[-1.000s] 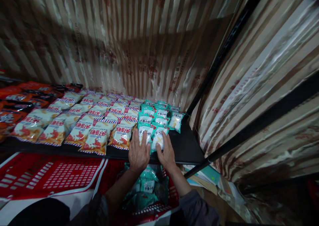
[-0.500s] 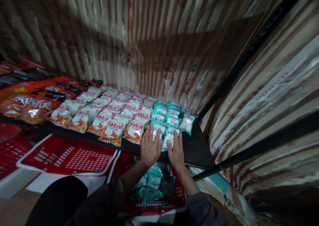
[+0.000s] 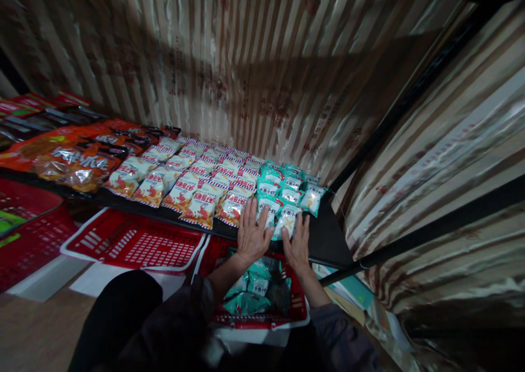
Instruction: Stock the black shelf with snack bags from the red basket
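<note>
Rows of green-and-white snack bags [image 3: 292,182] lie at the right end of a black shelf [image 3: 328,235]. My left hand [image 3: 253,235] rests with fingers stretched out on the left side of the front bags. On the other side, my right hand [image 3: 297,245] is spread along the right edge of the frontmost snack bag [image 3: 288,219]. Both hands touch the bags from the sides, without wrapping round them. Under my forearms, a red basket [image 3: 301,306] holds several more green bags [image 3: 248,302].
Left of the green bags lie rows of white-and-orange snack bags [image 3: 186,191], then orange-and-black bags [image 3: 82,167]. A second red basket [image 3: 135,240] stands below the shelf. Black rack bars [image 3: 394,246] slant at the right, and striped sheeting [image 3: 246,60] hangs behind.
The view has shifted a little, so the shelf and bags appear further right. My hands stay flat against the front green bags, with the right hand slightly further from the frontmost bag's middle.
</note>
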Action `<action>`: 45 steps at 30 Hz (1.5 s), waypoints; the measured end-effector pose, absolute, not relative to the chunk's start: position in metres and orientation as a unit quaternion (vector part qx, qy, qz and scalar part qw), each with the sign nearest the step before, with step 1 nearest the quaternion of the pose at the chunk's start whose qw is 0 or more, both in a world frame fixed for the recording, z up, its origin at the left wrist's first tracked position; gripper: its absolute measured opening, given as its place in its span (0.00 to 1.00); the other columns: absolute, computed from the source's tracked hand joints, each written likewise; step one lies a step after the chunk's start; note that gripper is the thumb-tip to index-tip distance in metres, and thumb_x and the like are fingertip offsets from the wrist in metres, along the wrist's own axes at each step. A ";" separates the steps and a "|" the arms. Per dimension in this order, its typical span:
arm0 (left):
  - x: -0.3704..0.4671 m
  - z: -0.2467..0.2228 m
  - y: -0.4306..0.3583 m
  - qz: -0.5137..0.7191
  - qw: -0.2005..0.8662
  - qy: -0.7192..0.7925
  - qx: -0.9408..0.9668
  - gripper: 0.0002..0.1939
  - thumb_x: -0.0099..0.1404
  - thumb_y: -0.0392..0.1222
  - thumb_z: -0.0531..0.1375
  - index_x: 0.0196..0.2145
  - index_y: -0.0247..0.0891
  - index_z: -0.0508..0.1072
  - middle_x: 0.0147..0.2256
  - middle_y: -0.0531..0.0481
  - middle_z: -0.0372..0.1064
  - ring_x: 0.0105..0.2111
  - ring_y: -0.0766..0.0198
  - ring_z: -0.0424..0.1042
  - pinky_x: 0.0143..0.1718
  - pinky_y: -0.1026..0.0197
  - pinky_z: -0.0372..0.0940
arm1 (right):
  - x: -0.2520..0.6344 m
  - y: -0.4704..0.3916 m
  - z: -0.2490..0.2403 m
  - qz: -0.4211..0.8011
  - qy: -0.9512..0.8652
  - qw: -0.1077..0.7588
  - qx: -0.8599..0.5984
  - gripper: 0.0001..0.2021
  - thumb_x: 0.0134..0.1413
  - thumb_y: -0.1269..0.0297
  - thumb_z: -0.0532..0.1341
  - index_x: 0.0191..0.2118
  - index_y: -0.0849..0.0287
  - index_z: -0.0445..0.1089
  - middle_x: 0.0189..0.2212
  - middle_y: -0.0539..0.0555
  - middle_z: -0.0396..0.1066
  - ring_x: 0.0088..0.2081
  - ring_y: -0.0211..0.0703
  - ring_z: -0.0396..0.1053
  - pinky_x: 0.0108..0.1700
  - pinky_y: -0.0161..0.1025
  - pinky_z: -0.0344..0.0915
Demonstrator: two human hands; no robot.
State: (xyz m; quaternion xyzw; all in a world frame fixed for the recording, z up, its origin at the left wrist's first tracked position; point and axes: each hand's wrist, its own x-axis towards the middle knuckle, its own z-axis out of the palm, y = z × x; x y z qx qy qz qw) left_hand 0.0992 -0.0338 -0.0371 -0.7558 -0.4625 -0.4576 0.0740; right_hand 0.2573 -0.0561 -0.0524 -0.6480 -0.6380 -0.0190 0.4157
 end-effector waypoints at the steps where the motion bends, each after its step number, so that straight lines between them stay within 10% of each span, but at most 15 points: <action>1: 0.098 -0.037 -0.036 -0.456 0.073 -0.458 -0.759 0.31 0.68 0.44 0.54 0.65 0.35 0.54 0.69 0.36 0.33 0.68 0.46 0.34 0.64 0.41 0.46 | 0.257 -0.057 -0.053 -0.019 -0.636 0.415 -0.650 0.35 0.64 0.48 0.48 0.69 0.57 0.36 0.70 0.66 0.31 0.70 0.59 0.30 0.63 0.66 0.46; 17: 0.102 -0.038 -0.043 -0.448 0.017 -0.450 -0.772 0.26 0.66 0.39 0.54 0.61 0.44 0.63 0.70 0.44 0.34 0.68 0.45 0.38 0.62 0.40 0.52 | 0.245 -0.074 -0.038 -0.031 -0.636 0.415 -0.650 0.27 0.64 0.50 0.46 0.64 0.58 0.58 0.69 0.63 0.38 0.69 0.57 0.39 0.64 0.61 0.49; 26: 0.105 -0.041 -0.031 -0.460 0.032 -0.476 -0.749 0.26 0.67 0.39 0.53 0.62 0.33 0.60 0.66 0.31 0.47 0.66 0.46 0.47 0.60 0.44 0.56 | 0.253 -0.061 -0.044 0.005 -0.628 0.455 -0.631 0.25 0.63 0.53 0.50 0.61 0.59 0.63 0.67 0.64 0.46 0.66 0.54 0.51 0.62 0.53 0.58; 45: 0.098 -0.043 -0.017 -0.468 0.046 -0.490 -0.735 0.25 0.68 0.41 0.52 0.62 0.38 0.62 0.68 0.38 0.42 0.67 0.46 0.45 0.62 0.42 0.52 | 0.262 -0.055 -0.052 0.000 -0.657 0.457 -0.600 0.23 0.65 0.60 0.48 0.63 0.60 0.59 0.67 0.62 0.50 0.69 0.49 0.45 0.66 0.52 0.53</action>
